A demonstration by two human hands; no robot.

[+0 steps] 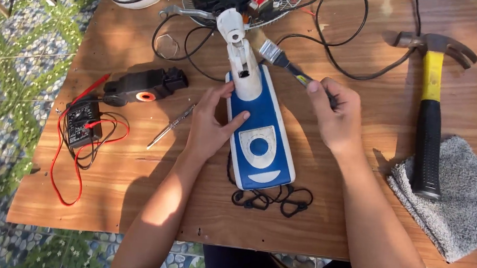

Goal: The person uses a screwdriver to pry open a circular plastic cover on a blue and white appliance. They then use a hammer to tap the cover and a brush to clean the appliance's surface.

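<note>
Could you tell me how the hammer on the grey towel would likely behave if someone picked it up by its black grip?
The hammer would probably feel head-heavy, as its metal head overhangs the bare table. The black grip looks rubbery, so likely not slippery. It seems rigid, and the grey towel should keep it from sliding.

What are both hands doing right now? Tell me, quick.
Left hand: open, fingers resting flat on the blue fan base.
Right hand: closed around a paintbrush, bristles near the white neck.
</note>
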